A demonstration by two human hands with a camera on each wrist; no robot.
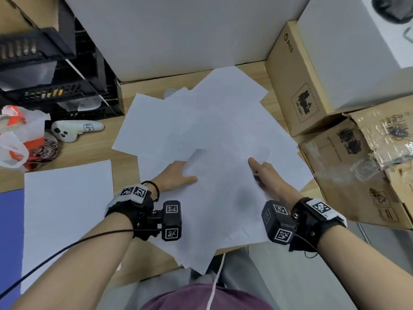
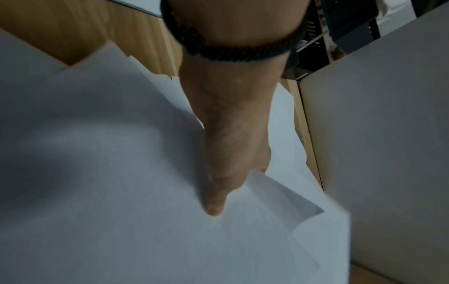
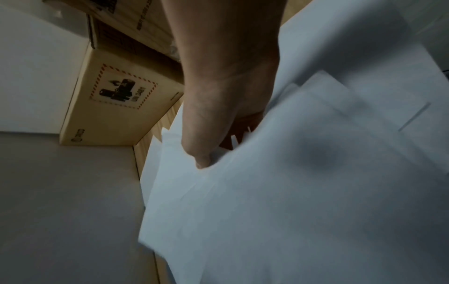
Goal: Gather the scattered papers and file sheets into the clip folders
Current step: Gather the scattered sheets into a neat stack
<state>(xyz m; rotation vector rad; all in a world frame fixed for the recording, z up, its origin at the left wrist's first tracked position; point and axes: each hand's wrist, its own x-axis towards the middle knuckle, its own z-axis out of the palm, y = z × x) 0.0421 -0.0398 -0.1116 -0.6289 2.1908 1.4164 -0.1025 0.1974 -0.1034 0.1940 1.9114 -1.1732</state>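
Sprawling over the middle of the desk (image 1: 93, 151), the papers (image 1: 201, 121) lie fanned at all angles, and the near corners hang past the desk edge. They will be light, limp and slippery sheet on sheet, so a pile will slide and skew unless held at opposite edges and squared. One separate sheet (image 1: 67, 211) lies flat at near left, partly over something blue (image 1: 11, 231), perhaps a folder, though too little shows to tell. The left hand (image 1: 176, 175) pinches the top sheet's left edge, thumb above and fingers hidden underneath. The right hand (image 1: 266, 173) grips the right edge the same way; its fingers are likewise hidden under paper. No clip is visible anywhere, and both wrist views are dim and blurred.
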